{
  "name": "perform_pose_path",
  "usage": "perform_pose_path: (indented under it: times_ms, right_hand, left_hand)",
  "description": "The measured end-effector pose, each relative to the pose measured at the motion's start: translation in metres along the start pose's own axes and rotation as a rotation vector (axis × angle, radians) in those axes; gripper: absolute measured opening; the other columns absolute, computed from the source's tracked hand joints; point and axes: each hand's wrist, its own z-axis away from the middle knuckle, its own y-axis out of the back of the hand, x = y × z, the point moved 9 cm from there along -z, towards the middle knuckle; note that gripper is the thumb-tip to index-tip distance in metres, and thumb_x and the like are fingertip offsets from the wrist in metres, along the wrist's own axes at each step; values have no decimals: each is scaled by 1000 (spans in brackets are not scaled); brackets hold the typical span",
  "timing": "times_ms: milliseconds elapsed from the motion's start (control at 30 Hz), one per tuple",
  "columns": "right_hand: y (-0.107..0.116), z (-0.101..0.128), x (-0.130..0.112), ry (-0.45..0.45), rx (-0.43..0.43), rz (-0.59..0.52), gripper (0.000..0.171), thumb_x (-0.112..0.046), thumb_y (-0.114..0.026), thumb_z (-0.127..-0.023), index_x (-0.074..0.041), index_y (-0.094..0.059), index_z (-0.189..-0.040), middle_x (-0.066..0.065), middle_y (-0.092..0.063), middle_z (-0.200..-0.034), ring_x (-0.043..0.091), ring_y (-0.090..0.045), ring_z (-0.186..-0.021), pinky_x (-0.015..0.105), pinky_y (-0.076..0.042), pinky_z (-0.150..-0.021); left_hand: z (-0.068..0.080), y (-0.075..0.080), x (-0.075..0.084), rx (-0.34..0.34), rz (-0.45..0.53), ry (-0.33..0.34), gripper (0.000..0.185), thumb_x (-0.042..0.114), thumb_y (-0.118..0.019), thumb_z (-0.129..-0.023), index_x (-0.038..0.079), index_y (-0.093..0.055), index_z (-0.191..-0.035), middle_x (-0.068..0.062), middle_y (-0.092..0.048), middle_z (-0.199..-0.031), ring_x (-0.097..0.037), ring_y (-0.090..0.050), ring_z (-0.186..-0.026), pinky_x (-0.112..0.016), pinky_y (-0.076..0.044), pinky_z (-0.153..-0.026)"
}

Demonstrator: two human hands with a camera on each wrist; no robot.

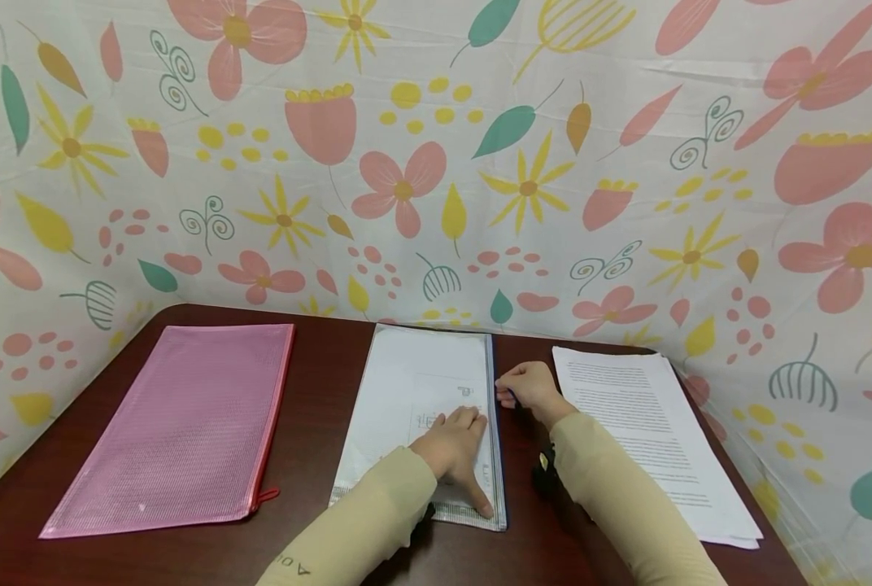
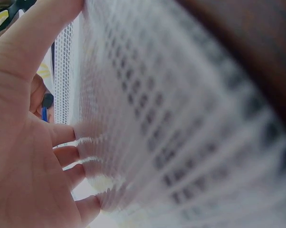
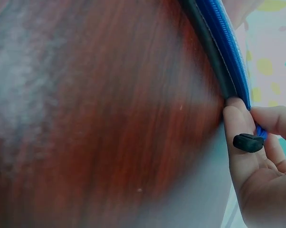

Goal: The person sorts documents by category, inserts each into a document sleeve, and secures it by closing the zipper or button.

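A clear mesh zipper pouch [image 1: 399, 366] with a blue zipper lies in the middle of the table, and printed sheets show through it. My left hand [image 1: 454, 452] rests on its lower right part with the fingers spread. In the left wrist view, the left fingertips [image 2: 88, 209] touch the ribbed mesh surface. At the pouch's right edge, my right hand [image 1: 531, 387] pinches the zipper pull. The right wrist view shows the blue zipper [image 3: 228, 52] running to the thumb and finger, with the pull's black end [image 3: 248, 142] hanging between them. The slider itself is hidden.
A pink mesh zipper pouch [image 1: 180, 415] with a red zipper lies on the left. To the right, a stack of printed paper [image 1: 626, 423] sits partly beneath the right forearm. The dark wooden table [image 1: 319, 391] meets a flower-patterned cloth [image 1: 407, 260] behind.
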Motion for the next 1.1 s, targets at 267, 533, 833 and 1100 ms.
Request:
perform_pose_path:
  times_ms: [267,533,833,1100]
  right_hand:
    - [2,-6,-2,6,24,-8,17,-2,-62,-87,11,-63,-96,11,-67,-72,13,-62,-56,28,-57,-58]
    - [4,-12,-2,3,36,-15,19,-4,-63,-87,11,-63,-98,11,-68,-75,13,-63,-59,28,-57,-60]
    - [9,-16,-4,12,67,-12,19,-4,-63,-87,10,-62,-100,12,-68,-79,12,-63,-60,27,-57,-61]
    - [10,-21,-7,30,75,-10,20,-5,-61,-89,10,-62,-102,15,-67,-85,13,-63,-62,28,-58,-63]
  left_hand:
    - [0,-1,1,-9,-5,9,130,68,-81,-50,11,-22,-150,-6,-19,-158,-23,-17,-146,-43,-21,-117]
    - [0,-1,2,-22,-4,17,131,66,-82,-49,11,-21,-151,-6,-18,-158,-24,-17,-146,-43,-22,-117]
    - [2,-1,9,-35,-52,27,131,68,-82,-46,11,-24,-150,-6,-22,-157,-24,-21,-144,-45,-27,-114]
    - [4,3,12,-9,-88,32,131,69,-83,-43,10,-29,-147,-5,-27,-154,-23,-25,-142,-46,-31,-111]
